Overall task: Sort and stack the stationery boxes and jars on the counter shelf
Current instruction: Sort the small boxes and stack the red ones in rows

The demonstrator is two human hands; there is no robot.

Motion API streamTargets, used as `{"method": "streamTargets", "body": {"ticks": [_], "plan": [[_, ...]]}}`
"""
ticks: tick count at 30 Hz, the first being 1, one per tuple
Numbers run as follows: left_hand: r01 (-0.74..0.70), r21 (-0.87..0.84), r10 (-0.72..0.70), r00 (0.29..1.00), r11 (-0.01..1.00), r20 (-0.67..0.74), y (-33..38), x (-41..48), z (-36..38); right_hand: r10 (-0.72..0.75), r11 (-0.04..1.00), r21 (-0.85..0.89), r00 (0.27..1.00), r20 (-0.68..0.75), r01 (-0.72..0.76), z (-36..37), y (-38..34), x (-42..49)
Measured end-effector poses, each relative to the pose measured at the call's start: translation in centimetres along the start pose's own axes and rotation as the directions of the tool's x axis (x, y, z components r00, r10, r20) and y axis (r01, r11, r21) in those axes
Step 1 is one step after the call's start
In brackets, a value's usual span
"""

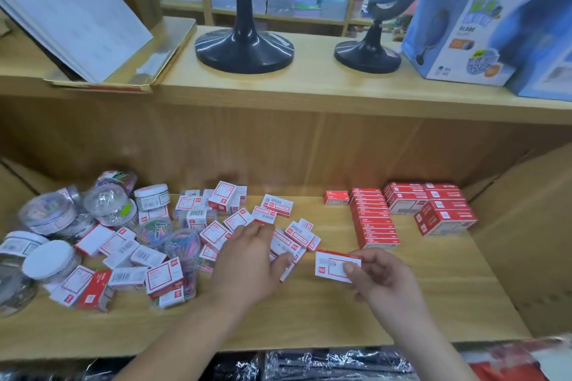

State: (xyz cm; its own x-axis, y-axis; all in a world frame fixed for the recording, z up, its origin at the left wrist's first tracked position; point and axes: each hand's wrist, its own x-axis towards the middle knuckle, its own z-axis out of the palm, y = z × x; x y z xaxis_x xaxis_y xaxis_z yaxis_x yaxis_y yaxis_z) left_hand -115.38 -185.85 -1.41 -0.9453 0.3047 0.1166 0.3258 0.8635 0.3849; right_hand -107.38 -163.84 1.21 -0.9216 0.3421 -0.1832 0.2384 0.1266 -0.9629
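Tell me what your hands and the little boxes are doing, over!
Right grip pinching one white-and-red box. Left grip down on the loose boxes, hold unclear. Red box stacks neat at right; jars mixed into the pile.

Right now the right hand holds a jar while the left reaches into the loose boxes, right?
No: the head view shows the right hand pinching a small white-and-red box, not a jar. The left hand does reach into the loose boxes.
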Motion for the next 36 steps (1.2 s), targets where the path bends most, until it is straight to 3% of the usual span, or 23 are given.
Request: {"method": "streamTargets", "body": {"ticks": [3,8,10,13,15,18,20,32,36], "plan": [[0.027,0.130,-0.032,0.999,0.991,0.039,0.2,1.2,1.5,0.016,0.999,0.031,0.999,-0.039,-0.014,-1.1,0.4,0.6],[0.079,0.069,-0.077,0.997,0.995,-0.021,0.3,1.5,2.1,0.061,0.997,0.047,0.998,-0.028,-0.060,-3.5,1.3,1.2],[0.059,-0.025,-0.061,0.997,0.998,-0.055,0.7,1.5,1.7,0.057,0.997,0.058,0.998,-0.037,-0.055,-4.4,1.6,1.4],[-0.098,-0.255,0.057,0.985,0.962,-0.163,2.3,0.6,1.5,-0.041,0.998,-0.044,0.997,-0.072,0.038,-5.7,2.3,2.1],[-0.137,-0.476,0.081,0.987,0.869,-0.137,4.1,-0.1,2.6,-0.089,0.984,-0.164,0.993,-0.080,0.075,-6.6,3.3,2.8],[0.071,-0.779,-0.036,0.997,0.623,0.062,7.2,-0.9,5.2,-0.107,0.959,-0.271,0.990,-0.087,0.080,-8.4,5.6,4.2],[0.162,-0.832,-0.134,0.985,0.530,0.107,8.5,-1.0,7.2,-0.102,0.952,-0.296,0.992,-0.079,0.074,-9.3,6.5,4.9],[0.142,-0.729,-0.175,0.984,0.669,0.030,8.8,-1.5,10.5,-0.141,0.960,-0.253,0.988,-0.063,0.121,-10.2,7.8,6.2],[0.108,-0.710,-0.152,0.988,0.695,0.002,8.8,-2.3,10.6,-0.136,0.981,-0.138,0.991,0.017,0.137,-10.4,7.5,5.7]]}}
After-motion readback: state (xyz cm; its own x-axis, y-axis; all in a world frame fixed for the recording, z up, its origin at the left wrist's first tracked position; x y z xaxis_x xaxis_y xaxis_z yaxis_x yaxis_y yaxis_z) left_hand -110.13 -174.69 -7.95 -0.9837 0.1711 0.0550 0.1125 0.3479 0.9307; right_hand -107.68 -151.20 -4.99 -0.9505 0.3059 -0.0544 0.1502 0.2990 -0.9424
